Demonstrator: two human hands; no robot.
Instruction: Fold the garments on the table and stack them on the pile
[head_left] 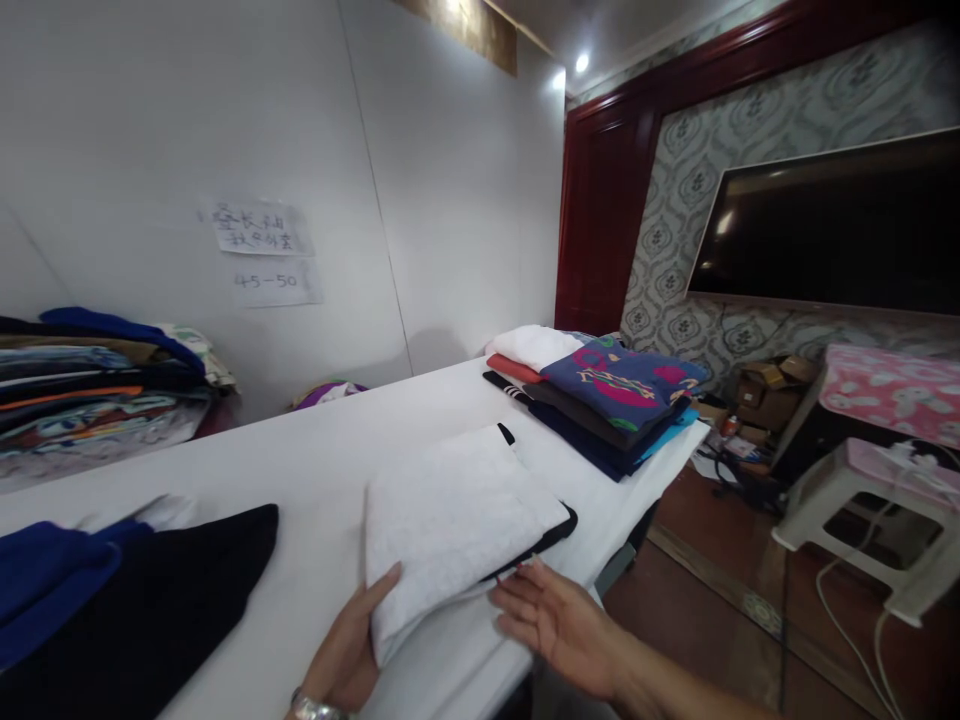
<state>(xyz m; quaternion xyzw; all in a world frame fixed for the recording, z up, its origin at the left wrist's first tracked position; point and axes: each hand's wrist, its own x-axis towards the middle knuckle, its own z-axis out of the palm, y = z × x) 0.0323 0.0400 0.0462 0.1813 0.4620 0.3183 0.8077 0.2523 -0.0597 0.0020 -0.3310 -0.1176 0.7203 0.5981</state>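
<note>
A white folded garment (457, 510) lies on the white table, with black parts showing along its right edge and at its far corner. My left hand (352, 635), with a watch on the wrist, pinches its near left corner, thumb on top and fingers under the edge. At the near right edge, my right hand (555, 625) is palm up with fingers stretched out beside the black part. Whether those fingertips touch the cloth I cannot tell.
A stack of folded clothes (600, 400) stands on the table's far right. Black and blue clothes (150, 600) lie at the near left, and another clothes pile (97, 390) rises behind. Beyond the right edge stands a stool (862, 500) with cables.
</note>
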